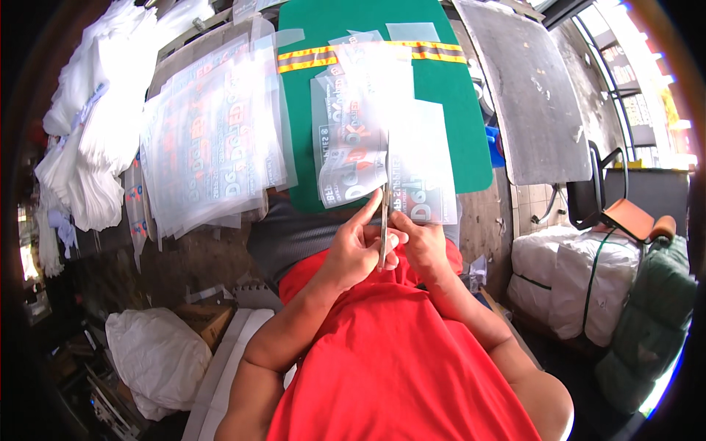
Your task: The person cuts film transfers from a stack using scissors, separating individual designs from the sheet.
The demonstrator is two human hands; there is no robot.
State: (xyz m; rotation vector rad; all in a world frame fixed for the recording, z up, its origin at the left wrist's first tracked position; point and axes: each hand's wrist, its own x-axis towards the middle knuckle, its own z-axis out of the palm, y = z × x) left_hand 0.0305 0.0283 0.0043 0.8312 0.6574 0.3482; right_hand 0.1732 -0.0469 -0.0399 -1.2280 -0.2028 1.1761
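As my left hand (354,250) and right hand (423,242) curl around slim metal tool (384,220), can't tell which pinches; printed sheets (349,158) overlap on far green board (467,110).

Sheets (429,151) lie on the desk (468,128), past its near edge and over the strip (305,59) toward its far edge; beyond its left edge lies a stack (213,140), beyond its right a board (533,95).

Your sheets (353,158) at the near edge of your matt tabletop (471,151): smooth, translucent plastic; tool (384,235): metal; shirt (397,353): cloth.
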